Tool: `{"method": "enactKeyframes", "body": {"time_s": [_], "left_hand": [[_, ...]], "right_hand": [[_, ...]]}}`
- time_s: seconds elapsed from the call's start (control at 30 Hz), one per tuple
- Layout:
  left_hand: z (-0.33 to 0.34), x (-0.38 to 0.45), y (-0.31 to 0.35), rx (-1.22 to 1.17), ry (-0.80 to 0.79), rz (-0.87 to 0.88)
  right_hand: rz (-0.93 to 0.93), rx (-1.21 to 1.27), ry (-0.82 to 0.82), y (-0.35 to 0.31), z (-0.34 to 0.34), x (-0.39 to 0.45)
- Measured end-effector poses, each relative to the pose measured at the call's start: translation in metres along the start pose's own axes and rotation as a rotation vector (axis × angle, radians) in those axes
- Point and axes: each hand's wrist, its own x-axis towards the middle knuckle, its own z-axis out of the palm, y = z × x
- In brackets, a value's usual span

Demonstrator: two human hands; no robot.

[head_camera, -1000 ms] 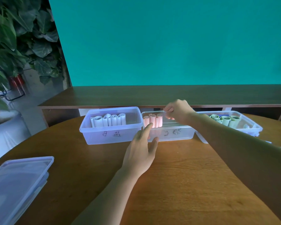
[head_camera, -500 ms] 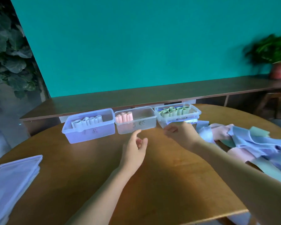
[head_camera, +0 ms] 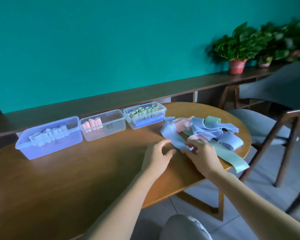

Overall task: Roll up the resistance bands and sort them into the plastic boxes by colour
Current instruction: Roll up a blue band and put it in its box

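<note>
Three clear plastic boxes stand in a row at the table's far side. The left box holds pale blue rolls, the middle box pink rolls, the right box green rolls. To their right lies a pile of loose bands in blue, pink and green. A blue band trails out of the pile toward me. My right hand pinches its near end. My left hand hovers just left of that end, fingers apart, holding nothing.
A green band hangs over the round table's right edge. A wooden chair stands close to that edge. Potted plants sit on the long wooden ledge behind the boxes.
The view has swung right. Both hands have left the boxes and moved right to the loose pile, where my right hand has taken the end of a blue band.
</note>
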Motion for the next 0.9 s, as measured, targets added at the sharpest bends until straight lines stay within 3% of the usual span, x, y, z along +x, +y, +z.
{"method": "enactKeyframes", "body": {"time_s": [0.23,0.4,0.73,0.9], "left_hand": [[0.027,0.014,0.013,0.128,-0.067,0.104],[0.027,0.013,0.014,0.131,-0.026,0.095],[-0.015,-0.035,0.018,-0.051,0.125,-0.022],[-0.063,-0.057,0.031,-0.145,0.299,-0.076]], "right_hand": [[0.054,0.041,-0.001,0.008,-0.002,0.004],[0.057,0.038,-0.048,0.009,0.001,0.004],[-0.08,0.231,-0.181,-0.027,-0.009,-0.017],[-0.13,0.403,-0.154,-0.082,-0.009,-0.028]]}}
